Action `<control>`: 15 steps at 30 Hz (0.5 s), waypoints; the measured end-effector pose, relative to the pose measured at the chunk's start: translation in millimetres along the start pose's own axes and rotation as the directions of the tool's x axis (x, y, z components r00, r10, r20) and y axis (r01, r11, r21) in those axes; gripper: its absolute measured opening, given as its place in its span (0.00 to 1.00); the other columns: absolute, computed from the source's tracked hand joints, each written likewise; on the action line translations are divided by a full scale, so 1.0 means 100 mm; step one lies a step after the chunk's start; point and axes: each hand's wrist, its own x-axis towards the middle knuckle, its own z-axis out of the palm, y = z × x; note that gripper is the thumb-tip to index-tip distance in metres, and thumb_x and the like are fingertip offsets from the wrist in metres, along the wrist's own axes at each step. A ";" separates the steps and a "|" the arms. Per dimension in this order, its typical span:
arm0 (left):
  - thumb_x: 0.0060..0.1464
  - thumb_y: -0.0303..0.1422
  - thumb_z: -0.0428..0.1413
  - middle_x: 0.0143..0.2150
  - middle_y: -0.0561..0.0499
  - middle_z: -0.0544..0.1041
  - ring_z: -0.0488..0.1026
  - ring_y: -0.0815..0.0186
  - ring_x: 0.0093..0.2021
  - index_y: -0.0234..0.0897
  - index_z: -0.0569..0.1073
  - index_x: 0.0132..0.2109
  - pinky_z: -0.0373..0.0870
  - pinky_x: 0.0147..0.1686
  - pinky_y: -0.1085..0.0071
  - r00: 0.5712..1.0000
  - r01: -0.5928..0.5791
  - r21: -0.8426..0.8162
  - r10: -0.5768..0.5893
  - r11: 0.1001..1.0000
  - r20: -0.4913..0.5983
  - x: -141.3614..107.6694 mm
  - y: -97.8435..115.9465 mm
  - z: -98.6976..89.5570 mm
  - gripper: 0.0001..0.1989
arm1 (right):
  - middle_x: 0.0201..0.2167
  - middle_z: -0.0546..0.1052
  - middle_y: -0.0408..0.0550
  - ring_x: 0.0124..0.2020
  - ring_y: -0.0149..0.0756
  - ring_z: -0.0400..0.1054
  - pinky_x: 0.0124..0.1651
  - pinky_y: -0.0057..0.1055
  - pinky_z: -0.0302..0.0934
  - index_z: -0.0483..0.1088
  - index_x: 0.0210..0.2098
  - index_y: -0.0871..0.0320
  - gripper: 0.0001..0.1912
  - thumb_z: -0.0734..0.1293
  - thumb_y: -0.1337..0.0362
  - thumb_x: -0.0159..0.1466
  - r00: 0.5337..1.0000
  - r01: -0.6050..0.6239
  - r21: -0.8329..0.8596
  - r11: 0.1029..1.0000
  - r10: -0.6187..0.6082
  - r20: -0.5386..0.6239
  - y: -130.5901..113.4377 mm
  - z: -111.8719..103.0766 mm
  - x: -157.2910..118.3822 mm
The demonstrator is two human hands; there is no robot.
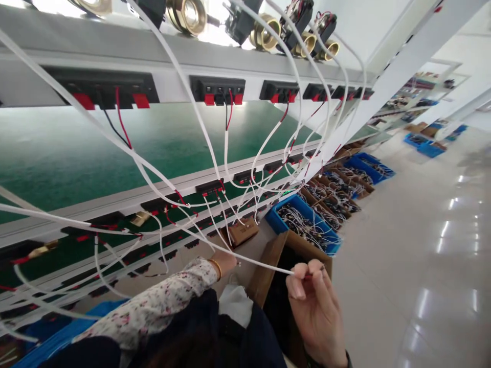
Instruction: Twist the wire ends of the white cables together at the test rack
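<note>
The right hand (317, 301) pinches the end of a white cable (276, 268) between thumb and fingertips, with a bit of red lead showing at the grip. From there the cable runs left toward the rack, where its other end is lost among crossing cables. The left hand (225, 261), below a floral sleeve (161, 301), is just beside that cable; its fingers are partly hidden, so I cannot tell whether it grips anything.

Beyond the hands, the lower rail (180, 183) carries a row of small terminals with several leads hanging about them. Above, red and black leads sit in the nearer black terminal blocks (218, 83) — those connections look made; the farthest are too small to judge. Brass fittings (180, 15) stand along the top. The work seems partway: the held cable end is in no terminal. To the right are an open cardboard box (264, 285), dark inside, and a blue bin (274, 220) — heaped with cabled parts.
</note>
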 end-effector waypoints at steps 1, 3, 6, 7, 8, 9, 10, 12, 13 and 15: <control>0.58 0.35 0.53 0.36 0.50 0.74 0.72 0.67 0.35 0.33 0.71 0.37 0.70 0.36 0.67 0.999 0.014 -0.037 -0.013 0.999 0.030 0.03 0.05 -0.01 0.09 | 0.24 0.67 0.41 0.20 0.24 0.56 0.24 0.21 0.54 0.64 0.32 0.55 0.06 0.64 0.61 0.63 1.000 0.013 0.022 1.000 -0.013 0.005 -0.03 0.07 0.03; 0.59 0.34 0.51 0.31 0.51 0.74 0.71 0.69 0.31 0.33 0.72 0.36 0.70 0.33 0.69 0.995 0.023 -0.114 -0.012 0.993 0.099 0.06 0.17 -0.09 0.09 | 0.21 0.63 0.39 0.19 0.24 0.54 0.23 0.21 0.53 0.66 0.33 0.55 0.05 0.65 0.61 0.62 0.999 0.045 0.050 0.998 -0.044 -0.024 -0.06 0.18 0.09; 0.57 0.30 0.48 0.23 0.54 0.73 0.67 0.72 0.19 0.33 0.73 0.40 0.66 0.23 0.75 0.969 0.012 -0.278 0.058 0.961 0.242 0.01 0.35 -0.34 0.10 | 0.20 0.63 0.38 0.19 0.22 0.52 0.22 0.19 0.51 0.67 0.32 0.56 0.06 0.68 0.61 0.60 0.992 0.069 0.041 0.997 -0.064 -0.108 -0.07 0.25 0.21; 0.56 0.30 0.48 0.23 0.53 0.74 0.65 0.74 0.16 0.33 0.72 0.44 0.63 0.19 0.76 0.952 0.034 -0.372 0.084 0.928 0.295 -0.02 0.39 -0.43 0.12 | 0.21 0.63 0.38 0.19 0.22 0.52 0.22 0.19 0.50 0.67 0.31 0.56 0.07 0.69 0.61 0.59 0.990 0.060 0.031 0.998 -0.056 -0.127 -0.06 0.24 0.24; 0.55 0.30 0.49 0.24 0.52 0.75 0.63 0.75 0.14 0.32 0.71 0.46 0.61 0.16 0.77 0.936 0.080 -0.496 0.106 0.865 0.335 -0.06 0.43 -0.52 0.14 | 0.21 0.63 0.38 0.19 0.22 0.52 0.22 0.20 0.50 0.67 0.30 0.56 0.07 0.69 0.61 0.58 0.990 0.038 0.019 0.999 -0.035 -0.140 -0.04 0.23 0.27; 0.53 0.32 0.50 0.23 0.52 0.75 0.61 0.76 0.12 0.31 0.70 0.48 0.57 0.13 0.79 0.931 0.136 -0.618 0.114 0.774 0.348 -0.09 0.45 -0.59 0.16 | 0.21 0.64 0.38 0.20 0.23 0.52 0.22 0.20 0.49 0.67 0.30 0.56 0.07 0.70 0.62 0.58 0.989 0.007 0.008 1.000 -0.006 -0.151 -0.01 0.22 0.29; 0.53 0.34 0.51 0.22 0.52 0.75 0.58 0.77 0.11 0.30 0.69 0.48 0.52 0.11 0.80 0.936 0.179 -0.716 0.107 0.675 0.336 -0.12 0.47 -0.64 0.17 | 0.22 0.65 0.38 0.20 0.23 0.53 0.22 0.20 0.49 0.67 0.29 0.56 0.07 0.70 0.62 0.57 0.986 -0.028 -0.002 1.000 0.027 -0.163 0.02 0.20 0.31; 0.51 0.36 0.54 0.18 0.56 0.70 0.51 0.79 0.10 0.29 0.67 0.49 0.42 0.10 0.82 0.962 0.198 -0.832 0.057 0.518 0.265 -0.16 0.49 -0.73 0.20 | 0.23 0.66 0.38 0.21 0.24 0.54 0.24 0.21 0.51 0.68 0.30 0.55 0.08 0.71 0.63 0.55 0.979 -0.077 -0.029 0.997 0.070 -0.193 0.08 0.18 0.31; 0.52 0.37 0.54 0.17 0.58 0.68 0.49 0.80 0.11 0.30 0.66 0.49 0.39 0.10 0.82 0.975 0.176 -0.853 0.032 0.492 0.220 -0.17 0.49 -0.75 0.20 | 0.23 0.66 0.38 0.22 0.25 0.56 0.25 0.22 0.52 0.68 0.30 0.55 0.08 0.72 0.62 0.54 0.977 -0.084 -0.052 0.995 0.072 -0.202 0.10 0.19 0.30; 0.53 0.39 0.54 0.18 0.59 0.68 0.47 0.80 0.11 0.32 0.64 0.48 0.37 0.11 0.82 0.987 0.135 -0.886 0.013 0.443 0.157 -0.19 0.49 -0.79 0.19 | 0.22 0.67 0.39 0.26 0.28 0.61 0.30 0.24 0.56 0.68 0.29 0.55 0.08 0.72 0.62 0.55 0.980 -0.090 -0.100 0.991 0.070 -0.185 0.11 0.23 0.25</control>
